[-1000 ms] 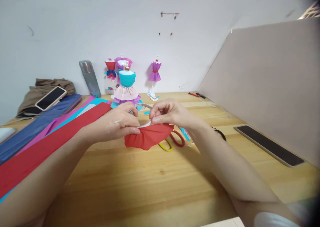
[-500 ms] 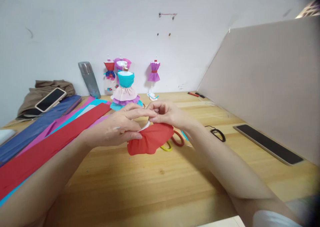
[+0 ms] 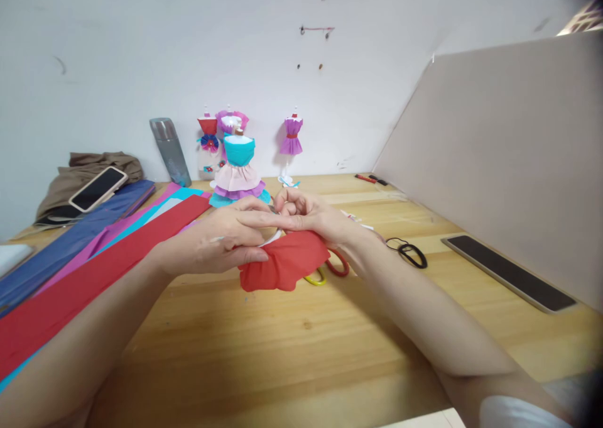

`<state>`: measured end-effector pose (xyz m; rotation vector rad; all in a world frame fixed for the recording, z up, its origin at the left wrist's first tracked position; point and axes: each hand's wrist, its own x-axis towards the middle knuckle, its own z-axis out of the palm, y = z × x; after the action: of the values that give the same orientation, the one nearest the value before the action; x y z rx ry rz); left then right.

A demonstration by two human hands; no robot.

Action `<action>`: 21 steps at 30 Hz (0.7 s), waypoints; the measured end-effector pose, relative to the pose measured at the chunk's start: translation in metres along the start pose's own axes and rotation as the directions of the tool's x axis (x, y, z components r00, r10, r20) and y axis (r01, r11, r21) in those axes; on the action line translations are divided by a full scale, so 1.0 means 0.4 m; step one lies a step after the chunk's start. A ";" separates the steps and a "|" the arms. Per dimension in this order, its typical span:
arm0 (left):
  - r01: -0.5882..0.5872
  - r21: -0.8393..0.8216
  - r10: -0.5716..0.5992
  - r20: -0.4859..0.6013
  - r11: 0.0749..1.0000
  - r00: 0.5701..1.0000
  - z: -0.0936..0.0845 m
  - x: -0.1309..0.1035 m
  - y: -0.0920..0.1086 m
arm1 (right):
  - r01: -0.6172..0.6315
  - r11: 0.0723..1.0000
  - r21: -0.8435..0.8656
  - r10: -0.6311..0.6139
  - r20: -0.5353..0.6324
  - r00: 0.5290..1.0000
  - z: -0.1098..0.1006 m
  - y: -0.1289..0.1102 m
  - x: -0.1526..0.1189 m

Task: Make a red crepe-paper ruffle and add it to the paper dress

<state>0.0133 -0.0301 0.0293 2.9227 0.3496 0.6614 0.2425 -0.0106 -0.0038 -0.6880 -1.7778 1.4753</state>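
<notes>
Your left hand (image 3: 226, 236) and right hand (image 3: 313, 217) pinch the gathered red crepe paper (image 3: 282, 261) above the worktop (image 3: 264, 352), partly covering the scissors (image 3: 338, 263); beyond stand dressed mini mannequins (image 3: 239, 158) and a tumbler (image 3: 170, 153).

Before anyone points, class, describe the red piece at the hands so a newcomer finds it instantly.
Above the wooden table, the left hand and right hand meet. Below their fingers hangs the gathered red piece, partly covering the scissor handles. Unlike the long, flat red strip at left, it is short and puckered.
</notes>
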 end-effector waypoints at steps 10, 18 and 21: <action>-0.016 -0.013 0.016 -0.037 1.000 0.999 0.012 -0.009 -0.021 | 0.013 0.987 -0.163 -0.050 -0.222 0.974 -0.001 -0.026 -0.011; -0.043 0.137 0.049 -0.044 0.990 0.998 0.007 -0.014 -0.031 | -0.060 0.762 -0.645 -0.059 -0.160 0.985 0.027 -0.061 -0.034; -0.042 0.150 0.051 -0.055 0.988 0.997 0.005 -0.014 -0.033 | -0.100 0.743 -0.662 -0.053 -0.207 0.977 0.050 -0.050 -0.031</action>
<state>0.0066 -0.0188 0.0228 3.0658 0.3528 0.7612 0.2348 -0.0364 0.0114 -1.1794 -2.1269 0.6882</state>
